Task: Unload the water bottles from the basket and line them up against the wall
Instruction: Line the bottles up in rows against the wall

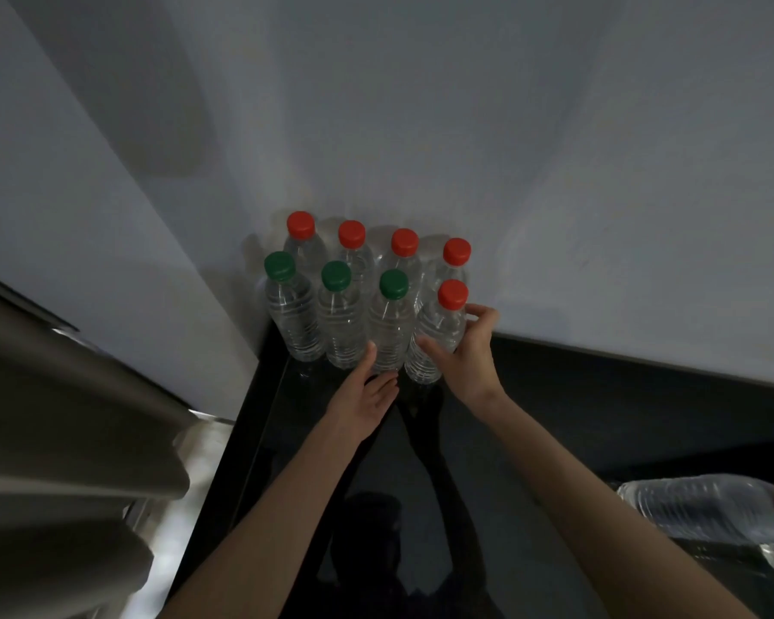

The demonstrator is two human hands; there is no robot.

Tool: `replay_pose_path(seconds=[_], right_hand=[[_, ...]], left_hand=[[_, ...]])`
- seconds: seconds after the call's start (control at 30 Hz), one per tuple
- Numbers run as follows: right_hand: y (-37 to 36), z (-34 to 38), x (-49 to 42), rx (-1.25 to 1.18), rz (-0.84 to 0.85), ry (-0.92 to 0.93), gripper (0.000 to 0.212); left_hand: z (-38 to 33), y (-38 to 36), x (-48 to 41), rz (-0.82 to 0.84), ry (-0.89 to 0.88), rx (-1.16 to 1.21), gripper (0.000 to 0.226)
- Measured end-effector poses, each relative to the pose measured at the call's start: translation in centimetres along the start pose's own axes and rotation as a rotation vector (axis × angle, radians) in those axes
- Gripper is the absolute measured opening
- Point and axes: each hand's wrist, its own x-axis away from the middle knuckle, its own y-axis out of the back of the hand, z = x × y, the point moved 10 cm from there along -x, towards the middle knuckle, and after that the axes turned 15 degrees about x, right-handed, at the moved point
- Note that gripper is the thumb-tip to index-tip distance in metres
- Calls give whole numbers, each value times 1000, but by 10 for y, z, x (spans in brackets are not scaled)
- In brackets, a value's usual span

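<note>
Several clear water bottles stand upright in two rows in the corner against the white wall (465,127). The back row has red caps; the front row has three green caps and one red cap. My right hand (463,350) is shut on the front red-capped bottle (439,332) at the right end of the front row. My left hand (367,395) is open, its thumb touching the base of the neighbouring green-capped bottle (389,323). More bottles (707,511) lie on their sides at the lower right edge; the basket itself is not visible.
The bottles stand on a glossy black floor (555,417) that reflects my arms. A grey stepped structure (63,417) fills the left side. A white wall panel on the left closes off the corner.
</note>
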Motion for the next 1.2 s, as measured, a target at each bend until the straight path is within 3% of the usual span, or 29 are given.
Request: replay_pose_path(seconds=[0.17, 0.3, 0.43, 0.5, 0.67, 0.8, 0.93, 1.2], right_hand=[[0, 1, 4, -5, 31, -57, 66], [8, 6, 21, -13, 83, -133, 68], [41, 24, 55, 0, 96, -102, 56], [64, 39, 80, 11, 53, -36, 49], [120, 66, 146, 142, -80, 120, 45], [167, 76, 200, 346, -226, 238, 43], [218, 62, 244, 475, -368, 236, 36], [332, -20, 294, 611, -510, 83, 36]], left_hand=[[1, -7, 14, -15, 6, -16, 90], [-2, -16, 36, 31, -20, -70, 49], [-7, -27, 76, 146, -58, -215, 36], [-9, -35, 104, 225, -103, -332, 38], [3, -61, 178, 400, -383, -942, 32], [33, -82, 218, 530, -576, -1211, 34], [79, -99, 246, 625, -657, -1339, 41], [201, -129, 264, 715, -646, -1421, 64]])
